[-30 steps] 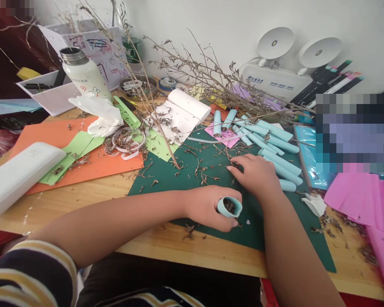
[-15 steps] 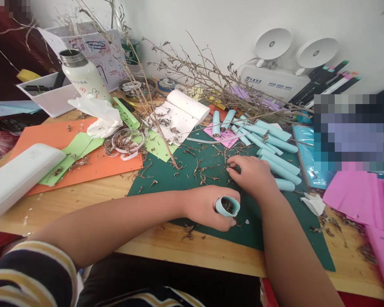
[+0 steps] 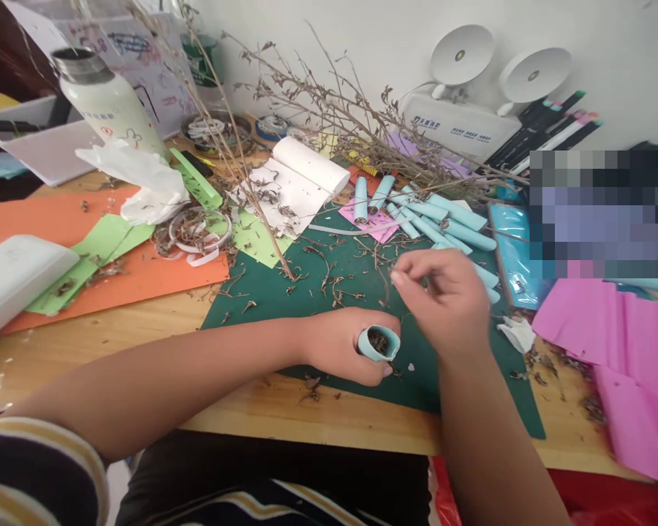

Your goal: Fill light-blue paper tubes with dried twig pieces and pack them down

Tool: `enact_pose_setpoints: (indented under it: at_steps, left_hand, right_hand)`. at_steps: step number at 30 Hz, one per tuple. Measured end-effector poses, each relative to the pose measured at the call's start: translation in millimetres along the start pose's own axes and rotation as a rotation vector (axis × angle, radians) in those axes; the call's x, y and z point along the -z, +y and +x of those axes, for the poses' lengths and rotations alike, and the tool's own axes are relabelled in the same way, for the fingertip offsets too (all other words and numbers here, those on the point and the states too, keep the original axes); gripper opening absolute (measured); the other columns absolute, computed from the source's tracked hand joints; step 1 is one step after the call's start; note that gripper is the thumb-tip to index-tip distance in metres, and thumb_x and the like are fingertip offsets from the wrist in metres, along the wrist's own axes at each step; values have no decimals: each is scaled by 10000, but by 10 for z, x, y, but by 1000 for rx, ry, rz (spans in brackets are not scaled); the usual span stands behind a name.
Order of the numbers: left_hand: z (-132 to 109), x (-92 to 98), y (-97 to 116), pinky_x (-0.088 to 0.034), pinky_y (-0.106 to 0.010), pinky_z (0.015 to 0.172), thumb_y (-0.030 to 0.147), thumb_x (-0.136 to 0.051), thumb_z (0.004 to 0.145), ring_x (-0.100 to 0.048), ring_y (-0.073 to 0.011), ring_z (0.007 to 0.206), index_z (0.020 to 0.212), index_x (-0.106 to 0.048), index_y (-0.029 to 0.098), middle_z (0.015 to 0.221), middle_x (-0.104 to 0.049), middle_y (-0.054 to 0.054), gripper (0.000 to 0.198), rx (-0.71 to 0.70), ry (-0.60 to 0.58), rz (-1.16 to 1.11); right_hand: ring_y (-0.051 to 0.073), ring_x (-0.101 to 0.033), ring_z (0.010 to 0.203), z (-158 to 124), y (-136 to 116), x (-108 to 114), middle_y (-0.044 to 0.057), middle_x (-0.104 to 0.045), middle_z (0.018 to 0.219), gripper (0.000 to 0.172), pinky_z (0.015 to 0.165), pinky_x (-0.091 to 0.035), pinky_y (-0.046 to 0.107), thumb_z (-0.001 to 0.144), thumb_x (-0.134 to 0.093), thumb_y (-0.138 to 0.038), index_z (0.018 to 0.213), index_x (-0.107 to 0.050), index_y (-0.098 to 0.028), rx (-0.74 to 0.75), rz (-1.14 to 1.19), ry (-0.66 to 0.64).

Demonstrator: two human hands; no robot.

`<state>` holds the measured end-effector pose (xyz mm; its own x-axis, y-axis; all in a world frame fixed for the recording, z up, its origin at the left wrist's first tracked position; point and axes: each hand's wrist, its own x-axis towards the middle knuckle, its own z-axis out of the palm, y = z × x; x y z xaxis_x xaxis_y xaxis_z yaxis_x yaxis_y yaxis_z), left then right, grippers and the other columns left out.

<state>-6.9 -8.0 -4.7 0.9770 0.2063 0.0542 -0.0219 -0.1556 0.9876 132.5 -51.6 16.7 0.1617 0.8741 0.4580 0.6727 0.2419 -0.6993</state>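
Looking from the head view, the left hand (image 3: 337, 345) is curled snugly round a pale-blue paper tube (image 3: 368, 346), mouth up, dried bits (image 3: 380, 340) inside, over the green mat (image 3: 422, 383). At its two o'clock the right hand (image 3: 454, 301) has just lifted and turned, thumb and fingertips drawn nearly together, perhaps on a dry stem (image 3: 385, 289); blur hides that, so the tube's grip is this work's only sure one. More blue tubes (image 3: 465, 232) lie at one o'clock.

The left hand (image 3: 343, 345) hides most of the blue tube (image 3: 369, 351); the left edge crops a white case (image 3: 22, 281).
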Motion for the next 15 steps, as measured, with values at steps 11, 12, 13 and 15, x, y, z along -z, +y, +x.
enact_pose_setpoints:
  at_steps: [11, 12, 13, 15]
  left_hand:
    - [37, -11, -39, -340, -170, 494, 78, -512, 539, -359, -50, 518, 580, -383, 153, 517, -364, 76, 154, -11, -19, -85]
    - [36, -9, -35, -342, -169, 495, 76, -518, 541, -365, -48, 518, 586, -387, 153, 523, -377, 76, 158, -5, -16, -85]
    - [33, -8, -29, -342, -170, 494, 79, -526, 543, -373, -49, 518, 593, -389, 153, 528, -386, 76, 164, -4, -13, -82]
    - [22, -8, -13, -343, -176, 490, 95, -541, 551, -384, -51, 513, 613, -392, 157, 537, -400, 75, 172, 3, -2, -70]
  right_hand:
    - [124, -491, 616, -65, -221, 125, 1, -543, 676, 161, 616, -382, 327, 670, -466, -106, 754, -530, -227, 438, 220, -398]
    - [139, -487, 651, -69, -206, 127, 17, -537, 718, 118, 634, -381, 344, 687, -457, -153, 731, -539, -226, 438, 203, -372]
    - [158, -482, 700, -75, -189, 124, 33, -532, 775, 105, 662, -379, 367, 706, -444, -209, 702, -548, -227, 442, 186, -341]
    - [201, -461, 809, -90, -153, 103, 52, -519, 900, 199, 726, -365, 416, 740, -402, -317, 651, -559, -233, 461, 167, -269]
